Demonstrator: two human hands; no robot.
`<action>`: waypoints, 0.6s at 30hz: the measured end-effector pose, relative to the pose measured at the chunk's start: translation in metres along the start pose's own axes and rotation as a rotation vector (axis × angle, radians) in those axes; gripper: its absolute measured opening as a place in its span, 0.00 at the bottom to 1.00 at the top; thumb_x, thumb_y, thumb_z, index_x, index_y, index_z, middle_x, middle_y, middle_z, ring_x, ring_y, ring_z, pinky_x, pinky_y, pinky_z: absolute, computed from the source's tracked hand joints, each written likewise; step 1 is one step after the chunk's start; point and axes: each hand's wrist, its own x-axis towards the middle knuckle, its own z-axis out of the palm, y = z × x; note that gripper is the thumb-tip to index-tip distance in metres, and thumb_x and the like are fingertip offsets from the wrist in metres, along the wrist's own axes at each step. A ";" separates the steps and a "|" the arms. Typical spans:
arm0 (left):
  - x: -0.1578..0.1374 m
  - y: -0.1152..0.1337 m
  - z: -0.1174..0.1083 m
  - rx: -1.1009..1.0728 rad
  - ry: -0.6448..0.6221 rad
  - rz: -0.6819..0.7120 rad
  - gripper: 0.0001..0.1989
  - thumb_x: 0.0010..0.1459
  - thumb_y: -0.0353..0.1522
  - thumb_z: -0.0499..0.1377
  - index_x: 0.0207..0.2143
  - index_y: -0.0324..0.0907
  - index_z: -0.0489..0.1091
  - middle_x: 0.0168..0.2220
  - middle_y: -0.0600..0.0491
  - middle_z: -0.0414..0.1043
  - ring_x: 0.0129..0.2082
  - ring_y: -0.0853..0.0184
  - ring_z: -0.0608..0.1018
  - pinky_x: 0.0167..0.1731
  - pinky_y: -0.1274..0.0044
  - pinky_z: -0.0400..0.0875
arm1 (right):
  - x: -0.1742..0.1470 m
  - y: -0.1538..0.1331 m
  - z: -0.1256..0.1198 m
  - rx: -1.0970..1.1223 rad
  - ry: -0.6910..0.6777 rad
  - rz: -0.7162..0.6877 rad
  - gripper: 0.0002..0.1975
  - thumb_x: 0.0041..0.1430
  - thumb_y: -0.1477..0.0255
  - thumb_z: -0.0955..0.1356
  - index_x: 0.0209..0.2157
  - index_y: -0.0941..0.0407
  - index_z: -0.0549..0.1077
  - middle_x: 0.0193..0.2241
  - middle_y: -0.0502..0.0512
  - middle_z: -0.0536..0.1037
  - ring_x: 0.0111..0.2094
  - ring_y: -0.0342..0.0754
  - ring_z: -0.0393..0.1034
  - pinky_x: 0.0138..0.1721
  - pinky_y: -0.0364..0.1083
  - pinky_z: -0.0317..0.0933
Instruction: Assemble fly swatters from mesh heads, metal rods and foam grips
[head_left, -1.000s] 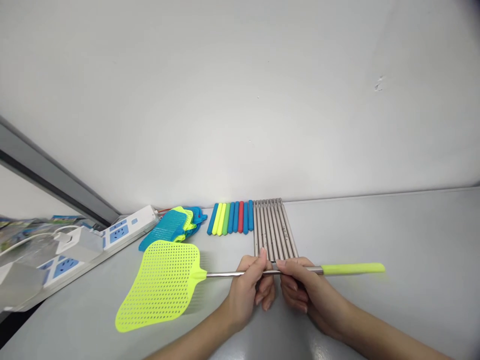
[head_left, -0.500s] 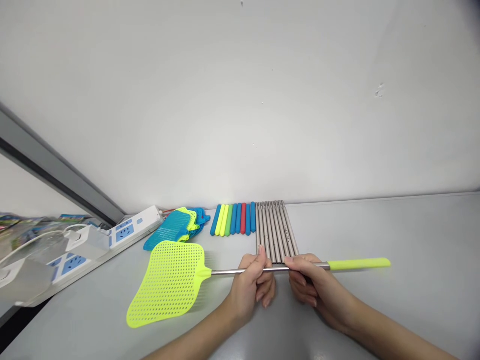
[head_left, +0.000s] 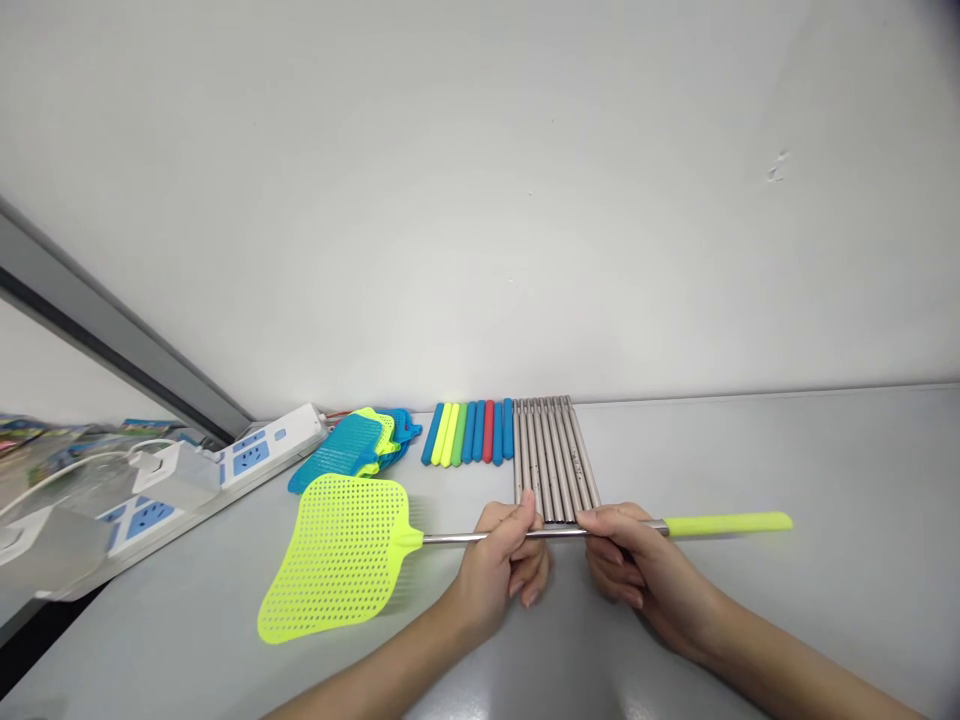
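I hold a fly swatter level over the grey table (head_left: pixel 787 470). Its yellow-green perforated head (head_left: pixel 337 555) points left, its metal rod (head_left: pixel 450 538) runs across, and its yellow-green handle grip (head_left: pixel 727 523) points right. My left hand (head_left: pixel 502 570) pinches the rod near its middle. My right hand (head_left: pixel 634 565) grips the rod just right of it, close to the grip. Behind my hands lies a row of several metal rods (head_left: pixel 553 460), beside a row of coloured handle grips (head_left: pixel 472 433).
A stack of blue and yellow swatter heads (head_left: pixel 352 448) lies left of the grips. White power strips (head_left: pixel 259 448) with blue sockets and a plugged adapter (head_left: pixel 176 470) line the table's left edge. A white wall rises at the back.
The swatter and both hands have shifted slightly right and farther from me. My two hands sit a little farther apart on the rod.
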 end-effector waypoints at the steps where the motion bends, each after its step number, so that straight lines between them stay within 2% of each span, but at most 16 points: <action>1: 0.000 0.000 0.000 0.000 0.004 -0.004 0.24 0.54 0.42 0.46 0.10 0.41 0.47 0.05 0.62 0.41 0.05 0.76 0.54 0.11 0.80 0.45 | 0.000 0.000 0.000 -0.001 0.001 -0.001 0.18 0.51 0.70 0.62 0.12 0.58 0.53 0.09 0.42 0.46 0.11 0.35 0.38 0.13 0.39 0.34; 18: 0.000 0.003 -0.004 0.059 -0.011 0.013 0.24 0.54 0.40 0.47 0.09 0.41 0.45 0.05 0.62 0.41 0.07 0.76 0.55 0.16 0.79 0.50 | -0.001 -0.003 -0.004 -0.028 0.025 0.009 0.18 0.50 0.70 0.62 0.12 0.58 0.52 0.09 0.42 0.45 0.12 0.35 0.37 0.14 0.39 0.34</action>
